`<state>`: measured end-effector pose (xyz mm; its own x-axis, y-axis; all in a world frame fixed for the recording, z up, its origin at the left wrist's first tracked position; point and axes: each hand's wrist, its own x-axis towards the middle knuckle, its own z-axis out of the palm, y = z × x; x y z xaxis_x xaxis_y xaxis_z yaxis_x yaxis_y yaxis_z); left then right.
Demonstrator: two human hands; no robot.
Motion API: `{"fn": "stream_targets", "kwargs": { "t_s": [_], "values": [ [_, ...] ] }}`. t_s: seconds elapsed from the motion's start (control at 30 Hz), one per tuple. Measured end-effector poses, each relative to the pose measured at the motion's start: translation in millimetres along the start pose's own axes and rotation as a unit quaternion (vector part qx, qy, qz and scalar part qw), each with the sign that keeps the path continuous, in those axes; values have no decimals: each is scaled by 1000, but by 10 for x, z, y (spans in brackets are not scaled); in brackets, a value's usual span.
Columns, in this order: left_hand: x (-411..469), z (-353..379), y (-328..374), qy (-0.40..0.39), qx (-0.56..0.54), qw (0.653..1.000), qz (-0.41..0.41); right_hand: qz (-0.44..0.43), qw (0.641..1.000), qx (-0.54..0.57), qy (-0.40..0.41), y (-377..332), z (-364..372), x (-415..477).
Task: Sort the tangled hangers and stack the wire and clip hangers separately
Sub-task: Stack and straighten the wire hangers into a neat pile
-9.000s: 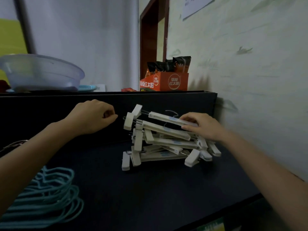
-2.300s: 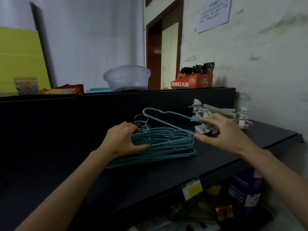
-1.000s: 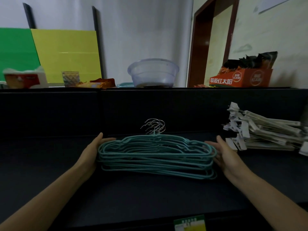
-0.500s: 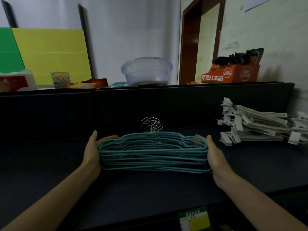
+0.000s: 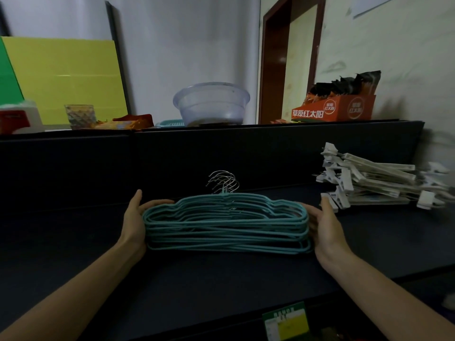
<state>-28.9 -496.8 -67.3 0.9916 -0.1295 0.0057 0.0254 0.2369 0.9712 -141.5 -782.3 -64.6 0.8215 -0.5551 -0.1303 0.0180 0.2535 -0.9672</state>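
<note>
Bracketing the stack of teal wire hangers (image 5: 226, 225) between both palms, the person is pressing on it from its two ends. The left hand (image 5: 133, 222) is lying flat against the left end, its fingers stretched forward and held together along the curve of the wires, the thumb raised above them. The right hand (image 5: 325, 227) is mirroring it at the right end, fingers straight and close together, thumb up. Neither hand is curling round a wire.

The stack is sitting near the middle of the dark shelf (image 5: 221, 279), its silver hooks (image 5: 222, 180) bunching at the far side and pointing toward the back panel. The white clip hangers (image 5: 376, 178) are lying in their own pile further right on the same shelf, apart from the wire stack and just beyond the right hand.

On the ledge above, a clear plastic bowl (image 5: 211, 103), an orange carton (image 5: 334, 110) of snack packets and a patterned glass (image 5: 79, 116) are standing in a row. A green and yellow label (image 5: 285, 321) is hanging on the shelf's front edge.
</note>
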Motion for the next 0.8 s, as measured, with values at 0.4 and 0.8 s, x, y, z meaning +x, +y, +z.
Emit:
{"fn": "stream_targets", "kwargs": {
  "t_s": [0.4, 0.8],
  "values": [
    [53, 171, -40, 43, 2, 999, 2, 1, 999, -35, 26, 41, -5, 41],
    [6, 195, -138, 159, 101, 978, 88, -45, 991, -110, 59, 83, 102, -1]
  ]
}}
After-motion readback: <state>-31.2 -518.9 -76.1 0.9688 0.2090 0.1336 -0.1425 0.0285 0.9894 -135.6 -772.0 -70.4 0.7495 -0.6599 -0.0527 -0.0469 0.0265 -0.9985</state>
